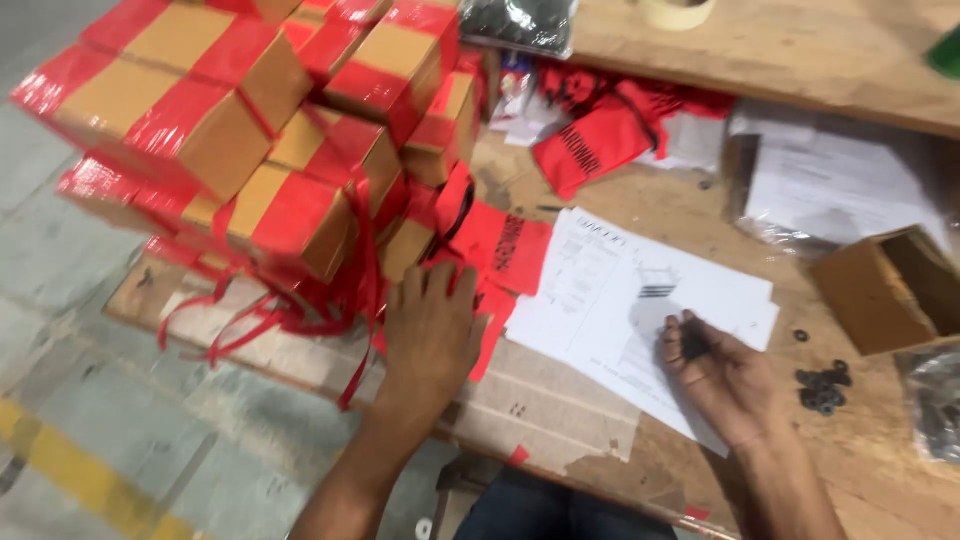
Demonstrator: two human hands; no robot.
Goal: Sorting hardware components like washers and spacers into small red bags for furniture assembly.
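Left hand [432,325] lies palm down, fingers spread and flat, at the foot of a stack of cardboard boxes [250,130] bound with red tape. Its grip is open; it closes on nothing. The fingertips touch the red pouches [500,245] with black print that lie against the bottom boxes. Loose red tape strips [250,320] hang from the stack and trail over the desk [880,470] edge to the left of that hand.

Right hand [725,375] rests on the desk, well apart from the left, palm turned partly up. Its fingers curl around a small black part [693,342], held between thumb and fingertips; the part sits at the upper left of the palm, mostly covered, so its exact shape cannot be told. The hand lies over the lower right corner of a set of white printed sheets [620,290].

Just right of the right hand, a small cluster of black washers [822,385] lies on the bare wood, with one more washer apart above it. Beyond those stands an open brown cardboard box [885,290] on its side. A clear plastic bag with dark contents [935,400] lies at the right edge. More red pouches [600,135] lie farther back, beside papers in a clear sleeve [830,185]. A roll of pale tape [677,10] sits on the upper board.
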